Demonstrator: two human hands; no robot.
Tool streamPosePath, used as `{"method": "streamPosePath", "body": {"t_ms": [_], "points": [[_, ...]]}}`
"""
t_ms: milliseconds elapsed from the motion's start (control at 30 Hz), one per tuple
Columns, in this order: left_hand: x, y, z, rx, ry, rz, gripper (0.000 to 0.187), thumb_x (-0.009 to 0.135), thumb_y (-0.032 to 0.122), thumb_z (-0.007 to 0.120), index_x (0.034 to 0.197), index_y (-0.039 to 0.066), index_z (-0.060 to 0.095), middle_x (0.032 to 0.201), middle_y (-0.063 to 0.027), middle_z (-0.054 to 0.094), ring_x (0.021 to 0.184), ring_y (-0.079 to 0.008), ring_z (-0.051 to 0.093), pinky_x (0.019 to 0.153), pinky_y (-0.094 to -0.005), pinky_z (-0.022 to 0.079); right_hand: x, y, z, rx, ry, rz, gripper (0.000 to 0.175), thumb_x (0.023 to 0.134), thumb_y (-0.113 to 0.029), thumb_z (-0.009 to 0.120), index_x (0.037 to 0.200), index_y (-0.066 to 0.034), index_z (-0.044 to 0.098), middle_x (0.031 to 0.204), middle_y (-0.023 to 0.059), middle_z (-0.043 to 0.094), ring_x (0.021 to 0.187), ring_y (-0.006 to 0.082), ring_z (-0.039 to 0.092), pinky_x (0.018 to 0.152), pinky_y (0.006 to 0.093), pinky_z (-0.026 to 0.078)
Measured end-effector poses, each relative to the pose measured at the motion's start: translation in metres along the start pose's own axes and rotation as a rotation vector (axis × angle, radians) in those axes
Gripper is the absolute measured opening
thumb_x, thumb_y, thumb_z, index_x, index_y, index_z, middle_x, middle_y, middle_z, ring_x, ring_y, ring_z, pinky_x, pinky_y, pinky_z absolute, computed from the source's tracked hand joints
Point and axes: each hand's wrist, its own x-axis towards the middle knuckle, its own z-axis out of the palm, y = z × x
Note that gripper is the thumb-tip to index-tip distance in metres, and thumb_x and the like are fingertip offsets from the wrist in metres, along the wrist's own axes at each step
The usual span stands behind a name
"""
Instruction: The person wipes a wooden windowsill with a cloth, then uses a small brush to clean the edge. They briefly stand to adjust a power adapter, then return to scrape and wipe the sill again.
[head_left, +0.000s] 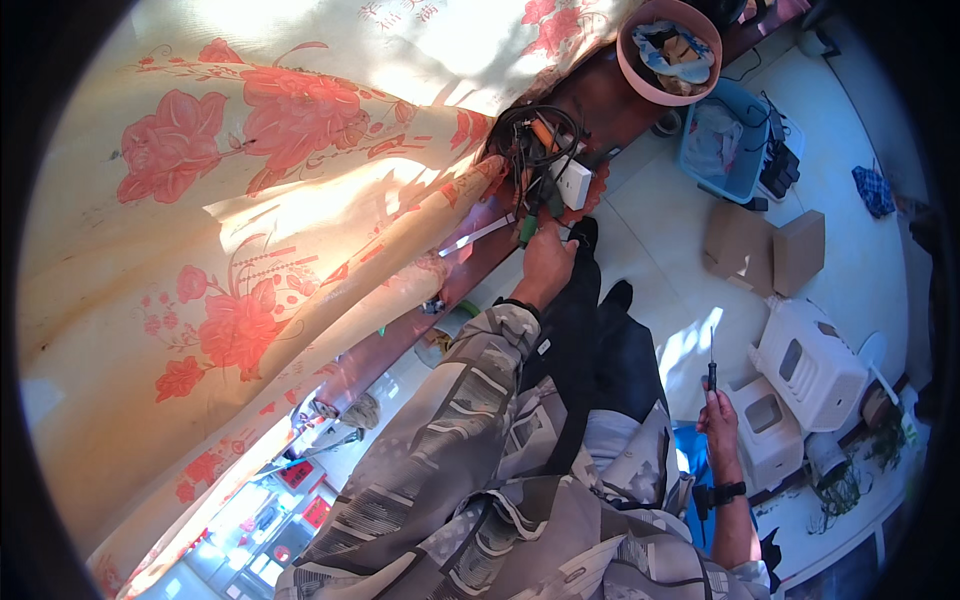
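Observation:
My left hand (546, 261) reaches into a round container packed with tools and cables beside the flowered curtain. Its fingers are at a green-handled tool (528, 229); whether they grip it is not clear. Coiled black cable (537, 133), an orange-handled tool (541, 133) and a white plastic box (573, 184), perhaps a socket, crowd together just beyond the fingers. Well to the right, my right hand (720, 421) holds a thin screwdriver (712, 373) by its dark handle, the shaft pointing away from me.
A pink bowl (624, 73) stands on the dark red ledge (600, 97). On the tiled floor are a blue plastic bin (739, 180), cardboard boxes (798, 252), white plastic crates (814, 367) and plants (836, 491). A flowered curtain (300, 225) fills the left side.

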Motion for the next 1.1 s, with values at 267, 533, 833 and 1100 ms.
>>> {"method": "streamPosePath", "body": {"t_ms": [267, 533, 833, 1100], "points": [[-0.007, -0.001, -0.064, -0.2, -0.651, -0.254, 0.051, 0.109, 0.028, 0.088, 0.141, -0.009, 0.073, 0.106, -0.0144, 0.084, 0.079, -0.0217, 0.084, 0.069, -0.0375, 0.068, -0.048, 0.034, -0.025, -0.036, -0.005, 0.053, 0.038, 0.126, -0.039, 0.067, 0.149, -0.0096, 0.075, 0.081, -0.0053, 0.06, 0.069, 0.0046, 0.057, 0.064, 0.0241, 0.048], [-0.117, 0.059, -0.202, -0.06, -0.988, -0.035, 0.045, 0.116, 0.028, 0.081, 0.148, -0.003, 0.074, 0.118, -0.0126, 0.084, 0.091, -0.0179, 0.08, 0.083, -0.0348, 0.065, -0.124, 0.131, -0.063, -0.016, 0.211, 0.106, 0.026, 0.125, -0.029, 0.069, 0.133, -0.0054, 0.076, 0.094, -0.0075, 0.066, 0.078, 0.0052, 0.051, 0.067, 0.0285, 0.043], [-0.143, 0.221, -0.344, -0.882, -1.225, -0.495, 0.042, 0.126, 0.021, 0.067, 0.162, 0.0, 0.062, 0.131, -0.0062, 0.078, 0.119, -0.0128, 0.078, 0.103, -0.0324, 0.067, -0.194, 0.155, -0.086, -0.035, 0.143, 0.305, 0.024, 0.126, -0.03, 0.064, 0.129, -0.0093, 0.075, 0.083, -0.0008, 0.069, 0.061, 0.0102, 0.06, 0.055, 0.0284, 0.051], [0.007, 0.186, -0.199, -1.093, -0.77, -0.103, 0.027, 0.121, 0.02, 0.071, 0.14, 0.0, 0.071, 0.124, -0.0124, 0.078, 0.108, -0.0229, 0.084, 0.095, -0.0396, 0.072, -0.142, 0.037, -0.109, -0.114, 0.054, 0.289, 0.053, 0.12, -0.057, 0.072, 0.145, -0.0106, 0.074, 0.081, -0.003, 0.061, 0.07, 0.0084, 0.06, 0.065, 0.0289, 0.05]]}}
